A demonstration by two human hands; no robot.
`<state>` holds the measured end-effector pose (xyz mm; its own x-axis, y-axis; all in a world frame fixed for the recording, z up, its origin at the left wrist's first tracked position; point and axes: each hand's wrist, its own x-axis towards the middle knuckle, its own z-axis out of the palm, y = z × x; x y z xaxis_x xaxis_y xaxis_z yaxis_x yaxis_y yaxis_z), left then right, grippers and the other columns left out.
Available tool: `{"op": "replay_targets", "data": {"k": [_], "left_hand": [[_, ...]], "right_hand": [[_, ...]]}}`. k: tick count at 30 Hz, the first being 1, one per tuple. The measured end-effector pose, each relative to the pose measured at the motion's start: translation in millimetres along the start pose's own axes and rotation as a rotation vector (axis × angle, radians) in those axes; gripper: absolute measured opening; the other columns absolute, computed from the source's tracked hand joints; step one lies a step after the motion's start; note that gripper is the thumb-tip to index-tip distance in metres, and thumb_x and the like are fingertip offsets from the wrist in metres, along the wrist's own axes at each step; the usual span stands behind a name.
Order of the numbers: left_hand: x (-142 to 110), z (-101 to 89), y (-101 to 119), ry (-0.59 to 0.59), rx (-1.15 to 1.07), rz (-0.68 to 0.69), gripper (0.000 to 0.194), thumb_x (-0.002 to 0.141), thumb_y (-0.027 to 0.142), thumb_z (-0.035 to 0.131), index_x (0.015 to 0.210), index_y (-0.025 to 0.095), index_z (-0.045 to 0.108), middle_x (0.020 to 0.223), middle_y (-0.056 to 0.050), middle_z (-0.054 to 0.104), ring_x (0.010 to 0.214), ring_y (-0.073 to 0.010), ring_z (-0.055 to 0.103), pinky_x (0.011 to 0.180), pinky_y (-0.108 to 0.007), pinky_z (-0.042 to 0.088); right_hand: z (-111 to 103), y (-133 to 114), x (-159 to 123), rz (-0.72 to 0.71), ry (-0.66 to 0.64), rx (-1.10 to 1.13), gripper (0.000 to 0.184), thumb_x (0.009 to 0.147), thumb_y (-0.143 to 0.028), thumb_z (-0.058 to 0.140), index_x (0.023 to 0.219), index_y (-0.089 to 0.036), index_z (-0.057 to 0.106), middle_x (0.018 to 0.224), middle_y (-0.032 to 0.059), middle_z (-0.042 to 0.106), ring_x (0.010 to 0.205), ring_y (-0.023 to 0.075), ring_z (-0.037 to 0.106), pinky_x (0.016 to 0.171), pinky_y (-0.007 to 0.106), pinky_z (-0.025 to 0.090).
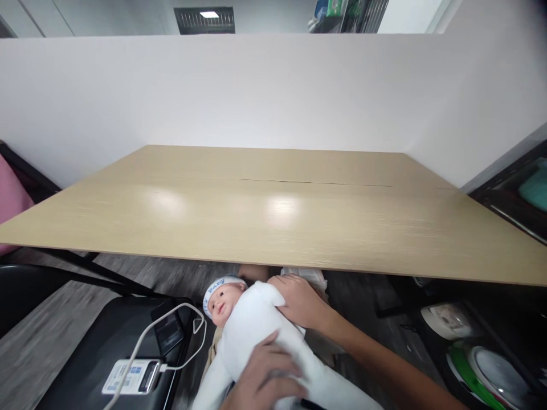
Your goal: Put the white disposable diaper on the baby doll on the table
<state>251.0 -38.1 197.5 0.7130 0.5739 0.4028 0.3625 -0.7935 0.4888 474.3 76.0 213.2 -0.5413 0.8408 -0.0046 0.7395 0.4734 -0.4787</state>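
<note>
A baby doll (pixel 252 319) in a white suit and a white printed cap lies face up below the table edge. Its head points to the upper left and its legs spread toward the bottom of the view. My right hand (pixel 299 299) has its fingers closed around the doll's upper arm and sleeve. Slightly blurred, my left hand (pixel 269 373) rests on the doll's lower body, fingers apart and a little bent. Part of a small black thing shows at the bottom edge beside the left hand.
A wooden table (pixel 277 222) spans the view ahead. At the lower left, a black chair seat (pixel 94 336) carries a phone (pixel 168 330) and a power bank (pixel 132 376) with a white cable. At the right stand dark shelves with a green-rimmed container (pixel 465 370).
</note>
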Motion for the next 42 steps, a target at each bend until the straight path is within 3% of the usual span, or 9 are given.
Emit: {"op": "replay_targets", "data": {"k": [2,5,10,15,21,25,30,36,42], "left_hand": [[-36,-7.9,-8,0.262,0.072,-0.197,0.029,0.101,0.036,0.067,0.130,0.037,0.062,0.105,-0.005,0.070,0.105,-0.0302,0.075,0.104,-0.057,0.065],[-77,-14.1,-22,0.547,0.196,-0.457,0.045,0.091,0.041,0.077,0.128,0.031,0.054,0.119,-0.010,0.066,0.115,-0.0366,0.074,0.094,-0.061,0.068],[-83,-23.3,-38,0.445,0.075,-0.609,0.064,0.091,0.036,0.078,0.143,0.024,0.042,0.135,-0.016,0.069,0.122,-0.0390,0.076,0.095,-0.056,0.069],[-18,-61.2,-48,0.183,-0.174,-0.656,0.062,0.097,0.026,0.066,0.152,0.024,0.037,0.135,-0.011,0.075,0.113,-0.0314,0.080,0.093,-0.044,0.066],[88,-108.7,-71,-0.019,-0.182,-0.425,0.056,0.095,0.025,0.066,0.147,0.028,0.044,0.136,-0.008,0.076,0.112,-0.0288,0.077,0.094,-0.039,0.056],[132,-114.9,-96,-0.058,-0.114,-0.366,0.058,0.092,0.030,0.069,0.145,0.027,0.046,0.142,-0.011,0.074,0.113,-0.0324,0.075,0.091,-0.042,0.054],[155,-123.0,-135,-0.064,0.000,-0.391,0.066,0.088,0.029,0.073,0.148,0.025,0.047,0.131,-0.010,0.078,0.100,-0.0307,0.075,0.082,-0.040,0.053],[182,-133.1,-197,0.013,0.267,-0.373,0.040,0.097,0.042,0.072,0.131,0.023,0.064,0.119,-0.010,0.078,0.110,-0.0342,0.070,0.088,-0.043,0.052],[222,-128.8,-281,0.051,0.415,-0.281,0.043,0.104,0.058,0.064,0.124,0.020,0.069,0.110,-0.011,0.078,0.100,-0.0342,0.067,0.085,-0.046,0.053]], "right_hand": [[-3,-7,-7,0.021,0.077,0.115,0.031,0.089,-0.010,0.058,0.117,-0.019,0.068,0.117,0.0084,0.077,0.110,0.0263,0.069,0.098,0.037,0.048],[-8,-19,-21,0.049,0.232,0.311,0.043,0.084,-0.006,0.054,0.122,-0.022,0.069,0.121,0.0066,0.078,0.111,0.0243,0.070,0.097,0.035,0.050],[-29,-36,-46,0.158,0.413,0.586,0.048,0.075,-0.012,0.053,0.118,-0.024,0.071,0.109,0.0035,0.080,0.095,0.0218,0.072,0.083,0.029,0.054],[-72,-20,-71,0.309,0.578,0.528,0.039,0.079,-0.027,0.056,0.115,-0.024,0.071,0.102,0.0048,0.080,0.089,0.0247,0.073,0.076,0.030,0.054],[-122,41,-88,0.463,0.470,0.072,0.030,0.091,-0.034,0.061,0.119,-0.027,0.070,0.109,0.0055,0.082,0.092,0.0281,0.075,0.073,0.032,0.047],[-119,86,-91,0.487,0.458,-0.074,0.026,0.097,-0.042,0.062,0.116,-0.027,0.071,0.110,0.0072,0.081,0.097,0.0313,0.075,0.075,0.035,0.048],[-103,130,-88,0.369,0.535,-0.136,0.036,0.104,-0.054,0.058,0.124,-0.027,0.071,0.122,0.0092,0.079,0.111,0.0343,0.072,0.092,0.044,0.053],[-102,173,-44,0.364,0.583,-0.142,0.041,0.106,-0.060,0.057,0.130,-0.028,0.067,0.128,0.0082,0.077,0.115,0.0336,0.072,0.093,0.044,0.057],[-120,232,26,0.283,0.559,-0.124,0.040,0.106,-0.057,0.057,0.129,-0.026,0.067,0.124,0.0107,0.077,0.111,0.0329,0.073,0.095,0.045,0.059]]}}
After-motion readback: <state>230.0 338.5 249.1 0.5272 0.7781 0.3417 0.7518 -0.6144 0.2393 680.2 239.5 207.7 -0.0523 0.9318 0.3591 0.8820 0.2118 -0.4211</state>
